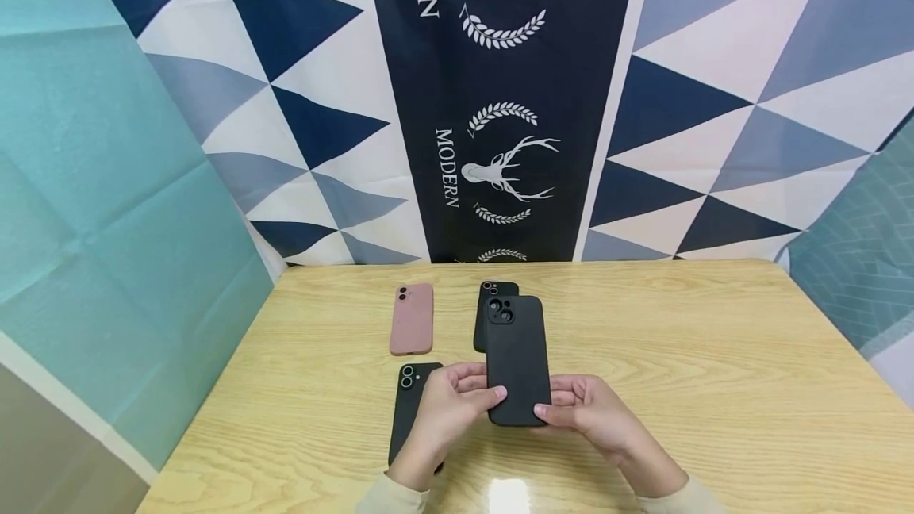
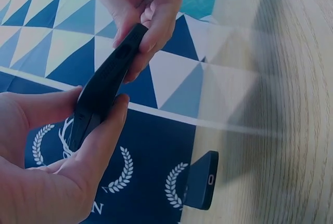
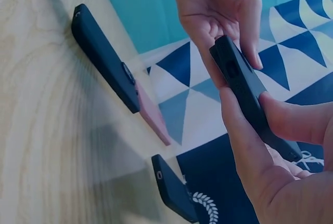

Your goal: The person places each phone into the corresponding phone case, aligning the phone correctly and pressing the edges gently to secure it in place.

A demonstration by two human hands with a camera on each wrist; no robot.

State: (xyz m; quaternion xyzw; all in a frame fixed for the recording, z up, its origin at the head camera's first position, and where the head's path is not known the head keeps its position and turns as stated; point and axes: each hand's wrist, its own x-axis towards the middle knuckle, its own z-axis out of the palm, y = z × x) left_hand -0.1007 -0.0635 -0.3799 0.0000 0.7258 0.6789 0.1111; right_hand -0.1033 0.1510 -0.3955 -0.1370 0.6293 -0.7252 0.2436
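Observation:
Both hands hold a phone in a black case (image 1: 516, 363) up over the table, its back with the camera lenses facing me. My left hand (image 1: 457, 403) pinches the lower left side, thumb on the back. On the lower right side my right hand (image 1: 589, 415) pinches it likewise, thumb near the corner. Both wrist views show the held phone (image 2: 106, 83) edge-on, with a port cutout in its bottom end. Beneath my left forearm lies another black phone (image 1: 410, 411), partly hidden by that hand.
A pink phone (image 1: 412, 320) lies at the back left of the wooden table (image 1: 714, 355). Behind the held phone, a third black phone (image 1: 496, 290) is partly covered from view. A patterned cloth (image 1: 500, 101) hangs along the table's far edge.

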